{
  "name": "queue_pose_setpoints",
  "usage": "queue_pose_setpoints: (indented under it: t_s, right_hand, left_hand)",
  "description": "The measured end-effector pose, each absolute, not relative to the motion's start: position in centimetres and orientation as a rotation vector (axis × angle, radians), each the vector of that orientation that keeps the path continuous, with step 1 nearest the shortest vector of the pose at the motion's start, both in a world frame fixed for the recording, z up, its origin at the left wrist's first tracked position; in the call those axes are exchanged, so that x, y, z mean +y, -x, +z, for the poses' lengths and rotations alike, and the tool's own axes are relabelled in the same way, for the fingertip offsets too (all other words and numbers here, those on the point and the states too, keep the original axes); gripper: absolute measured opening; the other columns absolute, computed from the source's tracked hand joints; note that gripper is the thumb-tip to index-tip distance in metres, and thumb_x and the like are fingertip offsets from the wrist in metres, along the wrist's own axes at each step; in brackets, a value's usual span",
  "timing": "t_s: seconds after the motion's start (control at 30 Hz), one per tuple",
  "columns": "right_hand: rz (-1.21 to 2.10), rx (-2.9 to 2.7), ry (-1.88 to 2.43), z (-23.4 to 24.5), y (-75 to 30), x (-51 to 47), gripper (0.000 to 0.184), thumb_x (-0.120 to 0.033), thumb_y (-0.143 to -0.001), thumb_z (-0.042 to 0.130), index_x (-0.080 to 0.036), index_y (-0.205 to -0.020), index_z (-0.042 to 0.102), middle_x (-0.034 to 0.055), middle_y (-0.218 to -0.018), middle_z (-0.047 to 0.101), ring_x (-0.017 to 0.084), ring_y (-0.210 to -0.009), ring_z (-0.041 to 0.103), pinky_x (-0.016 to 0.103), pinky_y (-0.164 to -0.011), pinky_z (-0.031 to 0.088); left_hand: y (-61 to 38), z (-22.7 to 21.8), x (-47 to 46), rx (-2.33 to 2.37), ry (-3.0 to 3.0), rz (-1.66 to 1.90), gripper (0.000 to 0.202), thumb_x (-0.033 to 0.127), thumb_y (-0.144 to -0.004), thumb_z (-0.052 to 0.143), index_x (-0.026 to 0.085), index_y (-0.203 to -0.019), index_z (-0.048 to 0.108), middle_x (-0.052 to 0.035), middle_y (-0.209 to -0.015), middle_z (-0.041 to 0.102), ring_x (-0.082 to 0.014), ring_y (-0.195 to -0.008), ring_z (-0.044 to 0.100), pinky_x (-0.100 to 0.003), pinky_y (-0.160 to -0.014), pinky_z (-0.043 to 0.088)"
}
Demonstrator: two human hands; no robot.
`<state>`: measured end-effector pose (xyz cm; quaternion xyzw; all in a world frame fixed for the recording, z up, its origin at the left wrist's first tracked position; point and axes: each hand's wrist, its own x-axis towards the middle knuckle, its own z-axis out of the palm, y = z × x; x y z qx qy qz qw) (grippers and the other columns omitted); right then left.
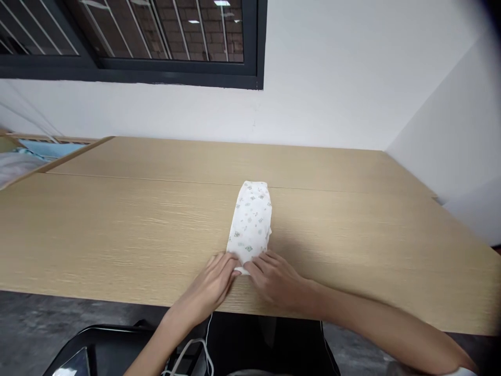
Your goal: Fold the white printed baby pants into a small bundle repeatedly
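A white cloth [250, 216] with a small green and grey print lies folded into a long narrow strip on the wooden table. Its near end is gripped at the left corner by my left hand [214, 277], fingers bent over the edge. At the right corner of that same end, my right hand [276, 277] pinches the fabric between thumb and fingers. Both hands rest low on the tabletop, close together. The near edge looks slightly turned up between them; the fingers hide part of it.
The light wood table [136, 224] reaches back to a white wall below a dark-framed window [176, 70]. A black chair [113, 339] stands at the lower left, near a white cable [195, 344]. Light blue fabric [50, 149] shows beyond the left edge.
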<state>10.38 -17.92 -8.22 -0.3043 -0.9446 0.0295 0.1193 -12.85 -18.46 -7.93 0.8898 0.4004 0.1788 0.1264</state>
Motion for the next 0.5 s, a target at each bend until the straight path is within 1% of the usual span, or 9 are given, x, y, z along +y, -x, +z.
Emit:
queue_pose_setpoints:
  t_s: [0.03,0.07,0.13,0.2,0.27,0.3,0.37,0.43,0.5]
  right_hand:
    - [0.113,-2.781,0.858,-7.5,-10.6,-18.2,0.021,-0.006,-0.096,0.047,-0.018,-0.107,0.060,0.0093,-0.095,0.068,0.024,-0.087,0.063,0.038,-0.085,0.049]
    - [0.160,-2.784,0.830,-6.6,-10.9,-18.4,0.024,-0.007,-0.096,0.045,-0.020,-0.108,0.061,0.0090,-0.095,0.069,0.024,-0.086,0.063,0.037,-0.084,0.050]
    - [0.271,-2.709,0.820,-4.7,-11.6,-17.8,0.024,-0.014,-0.101,0.043,-0.023,-0.111,0.062,0.0087,-0.097,0.071,0.024,-0.085,0.064,0.037,-0.084,0.050]
    - [0.364,-2.563,0.882,-2.8,-12.5,-15.9,0.026,-0.024,-0.107,0.040,-0.024,-0.116,0.064,0.0088,-0.102,0.073,0.024,-0.090,0.066,0.039,-0.085,0.050]
    - [0.416,-2.430,1.003,-1.3,-13.4,-12.9,0.028,-0.032,-0.108,0.040,-0.025,-0.119,0.065,0.0085,-0.108,0.073,0.025,-0.097,0.067,0.039,-0.087,0.050]
    - [0.427,-2.384,1.073,-0.8,-13.7,-11.0,0.029,-0.033,-0.108,0.041,-0.025,-0.121,0.065,0.0083,-0.111,0.073,0.026,-0.100,0.067,0.039,-0.087,0.049]
    - [0.421,-2.325,1.202,-0.5,-14.1,-7.2,0.028,-0.033,-0.107,0.043,-0.023,-0.122,0.065,0.0077,-0.113,0.074,0.027,-0.103,0.067,0.037,-0.085,0.049]
    - [0.416,-2.286,1.287,-1.2,-14.1,-3.3,0.027,-0.030,-0.106,0.043,-0.021,-0.119,0.066,0.0072,-0.113,0.074,0.026,-0.102,0.068,0.034,-0.084,0.049]
    - [0.427,-2.272,1.328,-2.6,-13.8,0.2,0.027,-0.026,-0.106,0.043,-0.020,-0.117,0.067,0.0074,-0.112,0.075,0.024,-0.102,0.068,0.031,-0.084,0.049]
  left_hand:
    - [13.0,-7.1,-19.0,1.139,-2.548,0.513,0.017,0.022,-0.106,0.042,0.023,-0.114,0.058,-0.0062,-0.114,0.063,-0.0219,-0.104,0.059,-0.039,-0.091,0.051]
    - [13.2,-6.3,-19.4,1.127,-2.510,0.525,0.017,0.023,-0.106,0.044,0.025,-0.117,0.057,-0.0052,-0.116,0.063,-0.0212,-0.107,0.059,-0.037,-0.092,0.051]
    - [13.8,-5.2,-19.9,1.141,-2.458,0.671,0.020,0.024,-0.105,0.047,0.027,-0.123,0.056,-0.0050,-0.120,0.062,-0.0209,-0.112,0.058,-0.036,-0.094,0.051]
    - [14.2,-4.4,-19.5,1.192,-2.422,0.990,0.022,0.024,-0.104,0.050,0.027,-0.125,0.055,-0.0061,-0.119,0.061,-0.0218,-0.113,0.058,-0.037,-0.095,0.052]
    - [14.4,-3.8,-18.3,1.246,-2.375,1.320,0.018,0.024,-0.102,0.052,0.025,-0.120,0.056,-0.0064,-0.115,0.061,-0.0220,-0.110,0.059,-0.039,-0.095,0.051]
    - [14.3,-3.4,-17.5,1.274,-2.358,1.411,0.016,0.024,-0.102,0.052,0.024,-0.118,0.057,-0.0061,-0.112,0.061,-0.0215,-0.107,0.060,-0.039,-0.095,0.051]
    - [13.6,-2.7,-15.4,1.329,-2.370,1.403,0.015,0.026,-0.102,0.053,0.022,-0.115,0.057,-0.0049,-0.107,0.063,-0.0195,-0.100,0.062,-0.037,-0.091,0.051]
    - [12.3,-2.3,-13.2,1.355,-2.445,1.231,0.016,0.031,-0.103,0.051,0.021,-0.113,0.059,-0.0041,-0.102,0.067,-0.0182,-0.092,0.063,-0.034,-0.086,0.052]
    - [10.5,-2.6,-11.2,1.362,-2.565,1.050,0.022,0.034,-0.105,0.045,0.019,-0.107,0.061,-0.0051,-0.096,0.069,-0.0188,-0.086,0.065,-0.035,-0.082,0.052]
